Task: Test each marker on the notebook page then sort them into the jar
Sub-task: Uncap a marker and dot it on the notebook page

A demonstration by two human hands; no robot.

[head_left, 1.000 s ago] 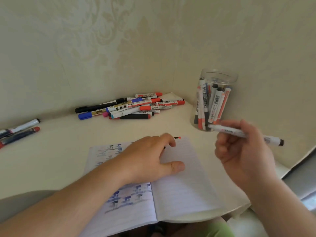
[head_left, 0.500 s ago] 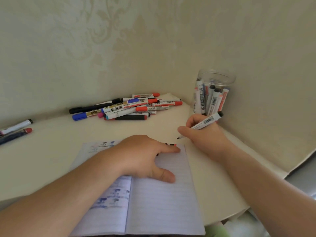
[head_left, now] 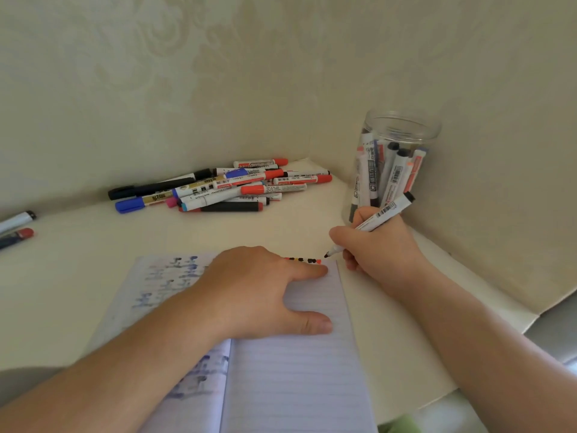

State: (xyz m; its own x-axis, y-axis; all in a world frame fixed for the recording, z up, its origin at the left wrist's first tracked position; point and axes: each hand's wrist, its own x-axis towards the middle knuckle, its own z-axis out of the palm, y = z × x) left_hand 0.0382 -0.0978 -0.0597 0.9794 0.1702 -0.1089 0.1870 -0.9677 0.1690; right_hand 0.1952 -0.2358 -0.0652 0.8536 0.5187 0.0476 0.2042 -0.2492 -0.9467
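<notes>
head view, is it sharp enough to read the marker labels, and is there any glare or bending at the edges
Head view: soft and slightly blurred, so print on the pile of markers is unreadable; only a barcode shows on the marker in the right hand. Light is dim and even, with no hard glare, just a faint sheen on the jar. Wide-angle bending curves the table edge and stretches both forearms.

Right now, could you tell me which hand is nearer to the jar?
The right hand: it grips a marker just in front of the jar, at its base. The left hand rests flat on the notebook, farther left and nearer the person.
</notes>
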